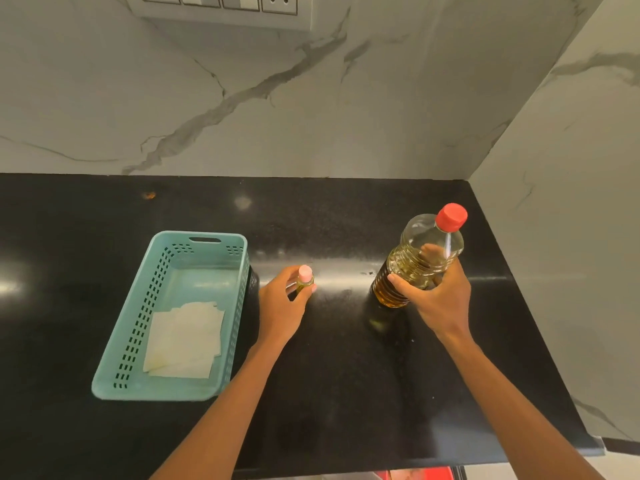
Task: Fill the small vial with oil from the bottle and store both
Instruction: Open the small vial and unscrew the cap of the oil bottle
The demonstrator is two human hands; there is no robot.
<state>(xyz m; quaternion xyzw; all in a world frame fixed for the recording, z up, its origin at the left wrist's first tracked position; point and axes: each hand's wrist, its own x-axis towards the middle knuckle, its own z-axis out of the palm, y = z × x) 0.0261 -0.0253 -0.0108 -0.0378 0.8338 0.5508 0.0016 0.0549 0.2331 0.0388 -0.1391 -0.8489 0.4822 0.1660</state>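
A clear plastic oil bottle [420, 252] with a red cap stands on the black counter at the right, holding yellow oil. My right hand [438, 299] grips it around the ribbed middle, fingers wrapped round its body. A small vial [304, 280] with a pink cap and yellowish contents stands near the counter's middle. My left hand [282, 303] pinches the vial between thumb and fingers. Both caps are on.
A teal perforated plastic basket [135, 327] lies left of the vial, with folded white paper tissues [185, 339] inside. The black counter [346, 375] ends at marble walls behind and on the right. Its front edge runs along the bottom.
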